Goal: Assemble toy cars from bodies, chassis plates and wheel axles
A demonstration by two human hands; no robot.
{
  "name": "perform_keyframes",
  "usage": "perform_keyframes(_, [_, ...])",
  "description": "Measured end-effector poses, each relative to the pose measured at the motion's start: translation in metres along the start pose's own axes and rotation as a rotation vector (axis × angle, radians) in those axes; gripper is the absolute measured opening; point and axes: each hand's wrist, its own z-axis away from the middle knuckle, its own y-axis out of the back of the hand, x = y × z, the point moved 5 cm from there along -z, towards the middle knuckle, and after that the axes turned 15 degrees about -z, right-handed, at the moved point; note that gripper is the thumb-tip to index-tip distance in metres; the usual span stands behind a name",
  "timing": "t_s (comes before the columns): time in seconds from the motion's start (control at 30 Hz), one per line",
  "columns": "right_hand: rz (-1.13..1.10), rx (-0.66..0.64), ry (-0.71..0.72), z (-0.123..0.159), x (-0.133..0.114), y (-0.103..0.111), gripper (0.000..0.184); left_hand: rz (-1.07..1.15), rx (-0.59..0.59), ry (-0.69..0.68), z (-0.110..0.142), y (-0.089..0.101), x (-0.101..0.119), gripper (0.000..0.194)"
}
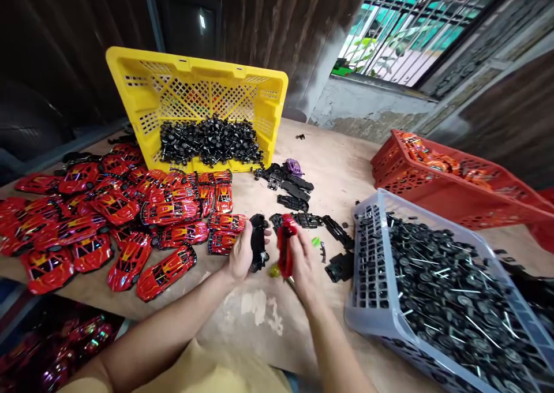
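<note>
My left hand [242,254] is closed around a black toy car chassis [258,240], tilted on its side with wheels at both ends. Just across from it, my right hand [302,260] grips a red toy car body [285,246], its fingers along the right side. The two parts are apart. Under my right hand is a yellow-green rounded piece [274,270], partly hidden; its kind I cannot make out. Beyond the hands lie loose black chassis [293,202] and a small purple car frame [294,167]. Left of my left hand, red toy cars [227,222] stand close together.
A big pile of red toy cars [116,205] covers the left of the table. Behind stands a tipped yellow crate [194,64] with black wheel pieces. At right are a clear plastic basket [372,315] of wheels and axles and a red crate [433,191] of orange parts.
</note>
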Motion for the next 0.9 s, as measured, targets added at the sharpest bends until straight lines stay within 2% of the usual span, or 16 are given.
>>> perform_keyframes(0.07, [-0.114,0.002,-0.014,0.016,-0.007,-0.022,0.045,-0.066,0.030,-0.120,0.003,-0.006,0.006,0.050])
perform_keyframes(0.13, [-0.153,0.019,0.008,0.026,-0.008,-0.035,0.045,-0.128,0.055,-0.260,0.008,-0.011,0.012,0.037])
perform_keyframes(0.27, [-0.127,0.028,0.059,0.031,-0.002,-0.041,0.045,-0.232,0.075,-0.388,0.019,-0.016,0.015,0.036])
perform_keyframes(0.53, [-0.039,0.066,0.068,0.039,0.005,-0.046,0.051,-0.245,0.096,-0.367,0.022,-0.016,0.006,0.043])
perform_keyframes(0.67, [-0.078,-0.058,-0.006,0.036,0.009,-0.045,0.054,-0.234,0.047,-0.311,0.015,-0.015,0.003,0.044])
perform_keyframes(0.77, [-0.104,-0.161,-0.016,0.030,0.009,-0.043,0.055,-0.204,0.054,-0.280,0.012,-0.011,0.005,0.042])
perform_keyframes(0.83, [-0.116,-0.149,-0.004,0.028,0.010,-0.042,0.059,-0.201,0.068,-0.278,0.012,-0.008,0.008,0.039])
perform_keyframes(0.9, [-0.142,-0.082,-0.014,0.029,0.013,-0.042,0.070,-0.235,0.065,-0.278,0.013,-0.005,0.011,0.036])
